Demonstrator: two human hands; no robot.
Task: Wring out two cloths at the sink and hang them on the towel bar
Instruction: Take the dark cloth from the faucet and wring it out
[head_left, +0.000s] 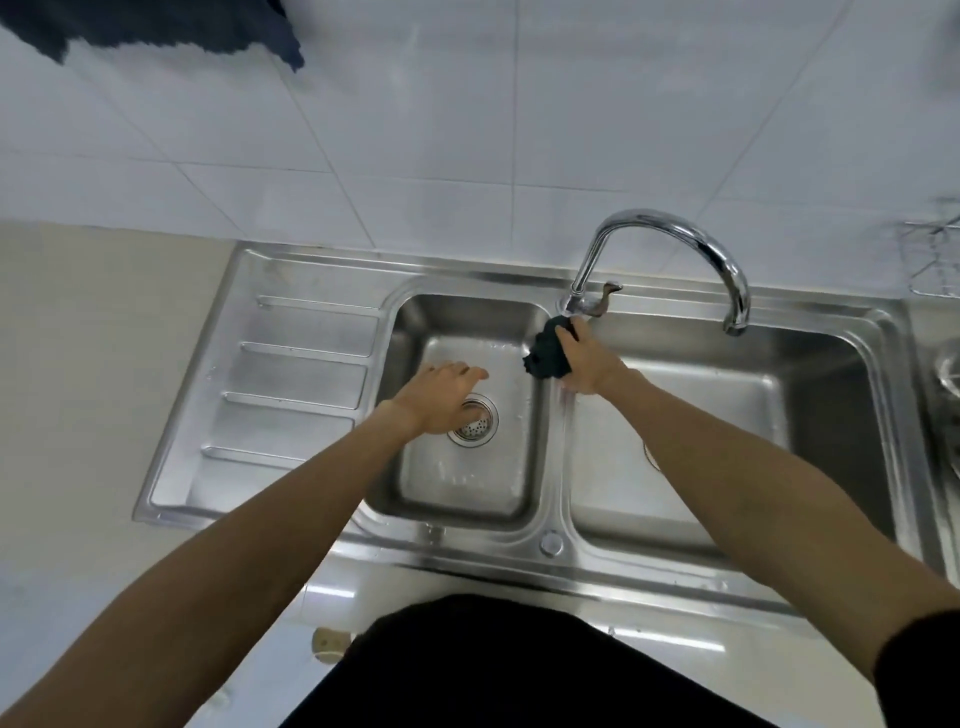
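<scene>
My right hand (589, 361) grips a dark, bunched-up cloth (548, 353) above the divider between the two basins of the steel sink (550, 525), just below the tap's base. My left hand (441, 397) hovers over the left basin near the drain strainer (475, 423), fingers spread and holding nothing. A second dark blue cloth (156, 26) hangs at the top left against the white tiled wall; the bar it hangs from is out of view.
A chrome gooseneck tap (670, 234) arches over the right basin, spout at the right. A ribbed drainboard (291, 384) lies left of the basins. A wire rack (935, 254) stands at the far right edge, and a beige counter (78, 364) at the left.
</scene>
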